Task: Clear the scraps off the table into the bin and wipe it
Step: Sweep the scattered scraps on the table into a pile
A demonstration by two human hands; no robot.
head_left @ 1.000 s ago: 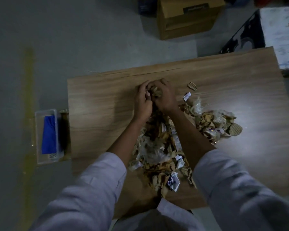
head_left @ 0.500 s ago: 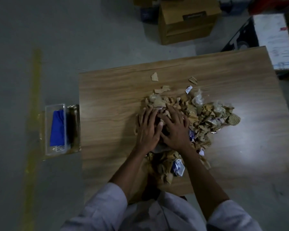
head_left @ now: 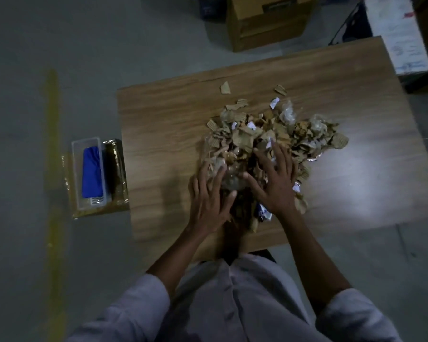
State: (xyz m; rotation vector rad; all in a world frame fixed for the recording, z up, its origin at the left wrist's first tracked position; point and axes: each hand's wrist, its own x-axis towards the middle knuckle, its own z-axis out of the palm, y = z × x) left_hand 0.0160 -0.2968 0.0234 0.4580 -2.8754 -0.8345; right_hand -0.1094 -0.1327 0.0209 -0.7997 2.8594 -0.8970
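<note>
Both hands, left hand [head_left: 209, 201] and right hand [head_left: 277, 183], are pressing spread-open fingers on the scrap pile [head_left: 265, 134] sitting on the worktop [head_left: 163, 124].

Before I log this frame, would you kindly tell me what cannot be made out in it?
Head view: scraps beneath the left hand and right hand, covered by the palms.
Head view: cardboard box, cut off by the top edge; its label too dim to read.
Head view: table near edge, partly hidden by forearms and shirt.
Head view: no bin recognisable.
</note>
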